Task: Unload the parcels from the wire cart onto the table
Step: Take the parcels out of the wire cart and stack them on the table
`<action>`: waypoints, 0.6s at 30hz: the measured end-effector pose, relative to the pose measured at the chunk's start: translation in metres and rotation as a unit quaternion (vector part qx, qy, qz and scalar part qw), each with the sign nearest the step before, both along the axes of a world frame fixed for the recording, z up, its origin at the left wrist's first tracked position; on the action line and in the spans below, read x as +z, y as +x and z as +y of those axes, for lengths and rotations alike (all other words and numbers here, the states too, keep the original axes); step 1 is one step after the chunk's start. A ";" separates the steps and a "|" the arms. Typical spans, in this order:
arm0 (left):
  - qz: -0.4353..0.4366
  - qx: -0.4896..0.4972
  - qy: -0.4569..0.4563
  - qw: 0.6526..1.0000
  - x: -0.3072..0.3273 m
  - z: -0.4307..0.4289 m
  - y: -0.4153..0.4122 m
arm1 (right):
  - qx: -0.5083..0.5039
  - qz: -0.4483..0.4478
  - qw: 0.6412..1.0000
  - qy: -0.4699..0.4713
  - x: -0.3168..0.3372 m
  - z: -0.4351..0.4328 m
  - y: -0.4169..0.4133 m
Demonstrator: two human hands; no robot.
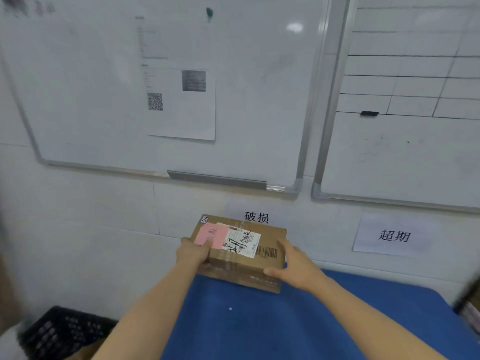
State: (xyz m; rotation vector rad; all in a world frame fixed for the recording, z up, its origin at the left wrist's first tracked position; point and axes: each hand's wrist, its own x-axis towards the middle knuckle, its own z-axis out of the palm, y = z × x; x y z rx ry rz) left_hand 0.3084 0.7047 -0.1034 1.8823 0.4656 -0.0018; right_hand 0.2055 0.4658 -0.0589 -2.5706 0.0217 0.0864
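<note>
Since the left hand [192, 253] and right hand [293, 263] each grip an end of the brown cardboard parcel [239, 253] mid-frame, right at the far edge of the blue table [285, 320], this looks like the set-down. Next up, I'd guess: lower it flat, let go.

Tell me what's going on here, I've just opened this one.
A person holds a cardboard parcel by its two ends at the far edge of the blue table, next to the wall. The left hand grips the left end with the thumb on the pink label, and the right hand clasps the right end. The parcel looks to be on or just above the table; I cannot tell which. The wire cart is not in view.
</note>
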 end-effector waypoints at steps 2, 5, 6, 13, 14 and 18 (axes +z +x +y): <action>-0.005 -0.024 -0.009 1.000 -0.007 0.005 0.010 | -0.011 0.005 1.000 -0.007 -0.009 0.014 0.011; 0.000 -0.046 -0.022 0.999 -0.018 0.010 0.024 | -0.030 0.019 0.999 -0.035 -0.018 0.028 0.025; 0.002 -0.054 -0.025 0.998 -0.020 0.013 0.028 | -0.040 0.021 0.998 -0.041 -0.021 0.031 0.030; 0.040 -0.104 0.035 0.993 -0.032 0.029 0.059 | -0.063 0.051 0.996 -0.039 -0.038 0.049 0.057; 0.047 -0.112 0.051 0.991 -0.032 0.031 0.060 | -0.066 0.052 0.995 -0.048 -0.040 0.050 0.061; 0.060 -0.134 0.046 0.988 -0.044 0.037 0.070 | -0.068 0.058 0.994 -0.063 -0.048 0.052 0.074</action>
